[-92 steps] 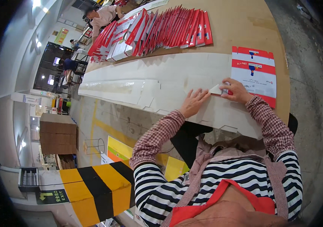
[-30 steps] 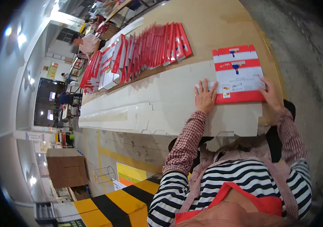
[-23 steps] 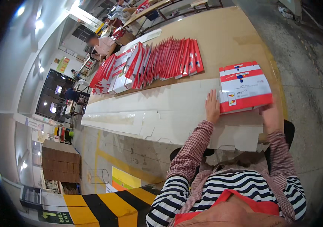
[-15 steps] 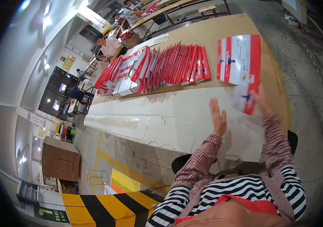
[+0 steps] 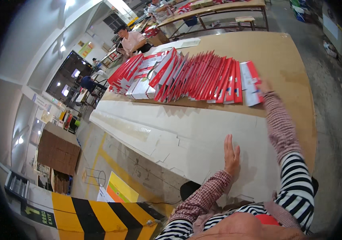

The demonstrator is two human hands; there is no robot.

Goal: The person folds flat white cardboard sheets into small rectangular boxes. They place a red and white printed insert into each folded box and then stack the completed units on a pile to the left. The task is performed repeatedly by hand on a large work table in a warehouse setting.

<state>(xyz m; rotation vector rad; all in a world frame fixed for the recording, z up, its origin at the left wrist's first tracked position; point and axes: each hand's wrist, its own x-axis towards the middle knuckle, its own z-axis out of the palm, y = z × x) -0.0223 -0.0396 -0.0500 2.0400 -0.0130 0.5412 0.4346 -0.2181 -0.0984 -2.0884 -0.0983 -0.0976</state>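
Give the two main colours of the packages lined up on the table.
The packages are red and white, seen best in the head view.

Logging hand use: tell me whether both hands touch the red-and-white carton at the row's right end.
No, the left hand is over the white sheet, apart from that carton.

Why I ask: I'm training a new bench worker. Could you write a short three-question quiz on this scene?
1. Which hand is at the carton at the right end of the row of red-and-white cartons?
2. True or false: the left hand is holding a carton.
3. What lies beneath the left hand: (a) a blue mat, (b) a white sheet, (c) a green tray?

Key:
1. The right hand.
2. False; it is open, with nothing in it.
3. (b)
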